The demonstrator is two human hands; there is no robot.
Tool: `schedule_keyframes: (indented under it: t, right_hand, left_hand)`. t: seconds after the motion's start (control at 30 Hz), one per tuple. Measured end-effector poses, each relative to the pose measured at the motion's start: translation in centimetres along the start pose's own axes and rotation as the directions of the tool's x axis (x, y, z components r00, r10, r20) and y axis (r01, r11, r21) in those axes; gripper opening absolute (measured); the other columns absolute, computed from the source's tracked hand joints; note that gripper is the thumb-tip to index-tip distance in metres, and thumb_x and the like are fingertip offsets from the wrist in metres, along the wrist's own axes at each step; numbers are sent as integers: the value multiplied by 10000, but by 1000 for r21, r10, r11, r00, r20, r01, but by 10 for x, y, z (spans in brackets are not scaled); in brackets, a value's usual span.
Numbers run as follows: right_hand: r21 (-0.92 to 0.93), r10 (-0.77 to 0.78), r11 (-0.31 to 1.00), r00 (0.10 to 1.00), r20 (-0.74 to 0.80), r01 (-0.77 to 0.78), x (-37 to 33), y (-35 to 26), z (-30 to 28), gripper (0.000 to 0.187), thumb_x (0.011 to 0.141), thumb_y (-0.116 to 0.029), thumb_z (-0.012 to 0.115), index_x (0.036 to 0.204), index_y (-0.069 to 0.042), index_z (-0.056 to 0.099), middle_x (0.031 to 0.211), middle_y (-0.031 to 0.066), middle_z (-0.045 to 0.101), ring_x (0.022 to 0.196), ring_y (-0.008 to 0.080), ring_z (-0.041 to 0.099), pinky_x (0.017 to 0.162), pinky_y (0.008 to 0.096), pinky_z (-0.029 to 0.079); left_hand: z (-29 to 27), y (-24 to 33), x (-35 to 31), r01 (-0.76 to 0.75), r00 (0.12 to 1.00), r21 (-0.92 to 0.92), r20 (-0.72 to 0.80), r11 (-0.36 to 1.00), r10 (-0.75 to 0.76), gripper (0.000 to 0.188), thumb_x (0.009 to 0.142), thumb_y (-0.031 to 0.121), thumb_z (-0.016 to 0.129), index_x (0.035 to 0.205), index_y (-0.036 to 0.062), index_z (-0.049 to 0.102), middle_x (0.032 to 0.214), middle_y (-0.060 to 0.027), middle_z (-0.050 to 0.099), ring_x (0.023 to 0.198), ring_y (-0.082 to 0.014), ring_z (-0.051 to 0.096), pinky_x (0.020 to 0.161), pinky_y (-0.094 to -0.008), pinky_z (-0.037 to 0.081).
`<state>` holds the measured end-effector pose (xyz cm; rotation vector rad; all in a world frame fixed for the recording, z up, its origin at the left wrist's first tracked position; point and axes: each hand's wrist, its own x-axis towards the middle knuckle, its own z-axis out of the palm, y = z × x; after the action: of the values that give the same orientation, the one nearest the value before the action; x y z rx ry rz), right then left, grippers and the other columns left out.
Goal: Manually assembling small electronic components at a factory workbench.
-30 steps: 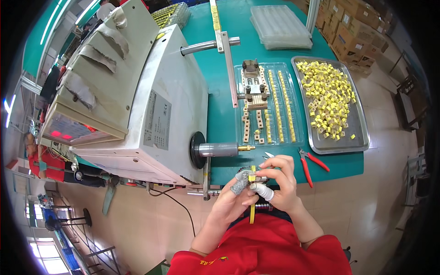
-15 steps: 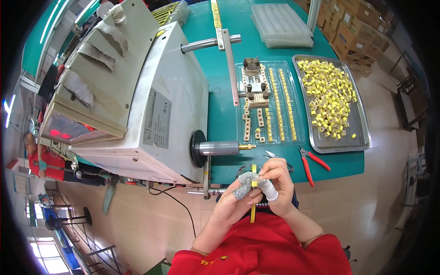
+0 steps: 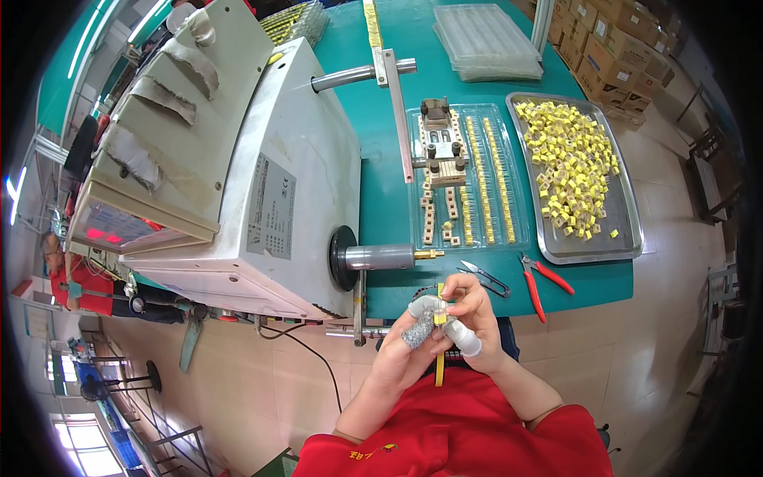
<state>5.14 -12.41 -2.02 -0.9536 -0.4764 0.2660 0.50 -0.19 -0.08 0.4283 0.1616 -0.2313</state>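
Close to my body and below the table's near edge, my left hand (image 3: 404,350) and my right hand (image 3: 475,316) come together, both closed on a small yellow-wrapped coil (image 3: 439,318). Grey covers wrap fingers of the left hand, and white covers are on the right. The right thumb and forefinger pinch at the coil's upper part; whatever fine piece is between them is too small to make out. A narrow yellow strip (image 3: 439,370) shows below the hands, in front of my red shirt. Fingers hide part of the coil.
A white winding machine (image 3: 302,159) with a shaft (image 3: 381,257) stands left. Ahead lie a clear tray (image 3: 518,215) of bobbins and a metal tray (image 3: 556,253) of yellow coils. Red-handled cutters (image 3: 534,288) and small snips (image 3: 486,278) rest at the table's near edge. Plastic trays (image 3: 486,40) are stacked behind.
My right hand has shifted slightly left and its fingers have turned, uncovering more of the snips on the table. The left hand stays almost in place with the coil.
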Motion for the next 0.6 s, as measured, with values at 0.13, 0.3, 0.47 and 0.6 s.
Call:
schedule_keyframes:
  t: [0.13, 0.3, 0.47, 0.6]
  right_hand:
    - [-145, -89, 985, 996, 24, 92, -2, 7, -4, 442, 645, 18, 715, 978, -108, 454, 1098, 97, 357, 1034, 188, 385, 901, 307, 327]
    - [49, 30, 998, 1000, 10, -30, -1, -2, 1, 419, 664, 42, 686, 980, -104, 454, 1104, 99, 340, 1056, 188, 381, 941, 329, 315]
    - [139, 31, 990, 998, 49, -37, 4, -6, 3, 170, 826, 10, 492, 965, -71, 437, 1098, 125, 326, 920, 181, 513, 630, 231, 560]
    - [340, 193, 917, 978, 83, -210, 3, -13, -2, 238, 779, 35, 549, 961, -84, 452, 1104, 108, 326, 985, 183, 466, 784, 277, 465]
  left_hand:
    - [2, -1, 0, -13, 999, 17, -30, 1000, 14, 439, 847, 170, 530, 1223, -9, 391, 1051, -69, 497, 849, -128, 476, 630, -229, 388]
    - [0, -2, 1, -59, 998, 109, -13, 992, 61, 441, 852, 172, 526, 1228, -5, 379, 1061, -62, 489, 876, -121, 478, 649, -227, 396]
    - [-5, -2, 2, -84, 994, 119, 82, 989, 75, 441, 860, 176, 518, 1236, 2, 367, 1080, -60, 481, 897, -117, 478, 668, -233, 405]
    - [-1, -2, 0, -105, 993, 157, 78, 982, 93, 434, 859, 176, 516, 1229, 1, 373, 1069, -61, 482, 893, -124, 484, 663, -236, 403]
